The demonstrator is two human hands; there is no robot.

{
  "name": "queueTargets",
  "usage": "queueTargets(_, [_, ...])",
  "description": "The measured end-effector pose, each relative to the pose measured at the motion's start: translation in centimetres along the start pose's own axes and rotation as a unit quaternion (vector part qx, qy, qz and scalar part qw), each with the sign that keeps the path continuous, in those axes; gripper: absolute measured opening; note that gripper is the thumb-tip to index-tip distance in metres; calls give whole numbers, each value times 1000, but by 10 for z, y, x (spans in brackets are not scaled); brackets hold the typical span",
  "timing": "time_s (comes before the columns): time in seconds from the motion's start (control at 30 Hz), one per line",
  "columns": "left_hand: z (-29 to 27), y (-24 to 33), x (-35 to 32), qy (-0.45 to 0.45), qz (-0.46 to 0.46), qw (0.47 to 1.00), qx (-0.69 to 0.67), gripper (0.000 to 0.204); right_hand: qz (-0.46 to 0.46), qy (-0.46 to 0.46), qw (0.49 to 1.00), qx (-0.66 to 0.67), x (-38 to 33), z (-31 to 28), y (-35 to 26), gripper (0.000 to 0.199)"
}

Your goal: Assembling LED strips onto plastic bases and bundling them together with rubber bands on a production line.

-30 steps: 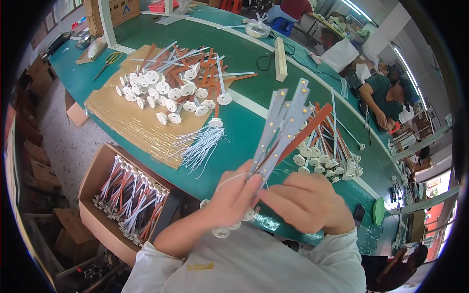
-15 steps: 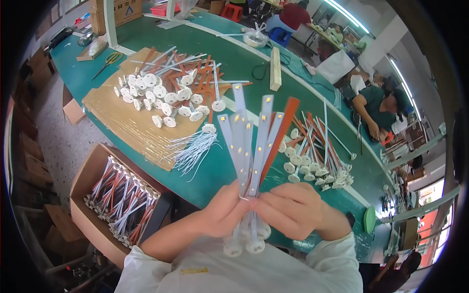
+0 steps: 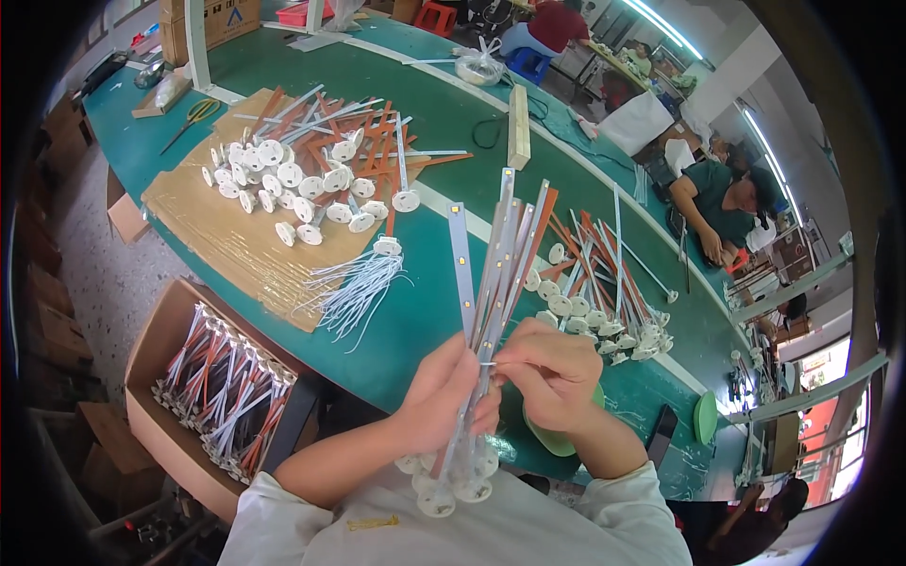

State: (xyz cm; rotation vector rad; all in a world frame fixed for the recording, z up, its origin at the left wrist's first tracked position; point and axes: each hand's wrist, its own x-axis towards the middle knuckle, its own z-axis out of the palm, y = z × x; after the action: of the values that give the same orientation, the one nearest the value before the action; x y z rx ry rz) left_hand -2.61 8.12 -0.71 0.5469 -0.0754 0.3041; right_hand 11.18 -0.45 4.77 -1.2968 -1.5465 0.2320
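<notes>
My left hand (image 3: 442, 394) is wrapped round a bundle of LED strips (image 3: 505, 255), with yellow chips on pale faces and some orange-brown backs. The strips fan out upward. Their round white bases (image 3: 436, 498) hang below my hand, in front of my shirt. A thin white tie (image 3: 487, 363) crosses the bundle at my left fingers. At its right side, my right hand (image 3: 559, 373) pinches the tie's end between thumb and fingers. Beyond my hands, a bunch of thin white ties (image 3: 357, 292) lies on the green table (image 3: 396, 325).
More strips with white bases (image 3: 283, 174) are heaped on a cardboard sheet (image 3: 184, 203); another heap (image 3: 604, 316) lies right. An open carton (image 3: 151, 415) of tied strips stands at lower left. Scissors (image 3: 192, 123), a wooden block (image 3: 519, 127) and a dark bar (image 3: 662, 432) are about. Co-workers sit beyond.
The strips are drawn closer together, and my left hand now wraps the bundle. My right hand has shifted right, off the strips, with the tie's end. The view has shifted slightly.
</notes>
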Motion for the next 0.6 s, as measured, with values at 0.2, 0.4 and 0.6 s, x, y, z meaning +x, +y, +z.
queueTargets(0.2, [-8,5,11,35,104,967,230,33,166,185,960,128,-4,23,-6,13])
queueTargets(0.4, [-6,7,18,124,163,885,418,19,-32,88,963,-255,-1,25,-20,20])
queueTargets(0.6, [-15,29,16,-1,131,876,464,28,-128,7,933,-336,6,6,-29,24])
